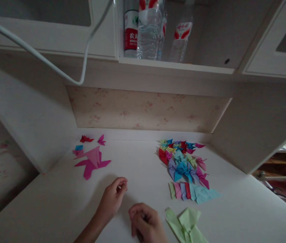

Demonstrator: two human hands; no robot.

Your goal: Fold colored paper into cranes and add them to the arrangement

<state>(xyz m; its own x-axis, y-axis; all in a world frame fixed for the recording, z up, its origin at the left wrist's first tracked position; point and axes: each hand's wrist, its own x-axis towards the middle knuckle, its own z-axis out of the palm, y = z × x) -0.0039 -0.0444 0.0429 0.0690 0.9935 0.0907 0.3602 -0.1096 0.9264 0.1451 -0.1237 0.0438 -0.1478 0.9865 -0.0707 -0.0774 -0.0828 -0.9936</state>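
Observation:
My left hand (112, 197) rests on the white desk (56, 202), fingers curled with thumb and forefinger pinched; I cannot make out anything between them. My right hand (145, 224) lies just right of it near the front edge, fingers curled under in a loose fist with nothing visible inside. A light green folded paper piece (187, 224) lies on the desk right beside my right hand, not touched. A heap of colourful folded paper shapes (183, 165) sits farther back on the right. Pink folded papers (92, 162) lie at the back left.
A shelf above holds several plastic water bottles (150, 28). A white cable (56, 69) hangs across the upper left. Side panels (31, 114) wall the desk on both sides. A small red (85, 139) and blue (79, 147) paper piece lie near the pink ones.

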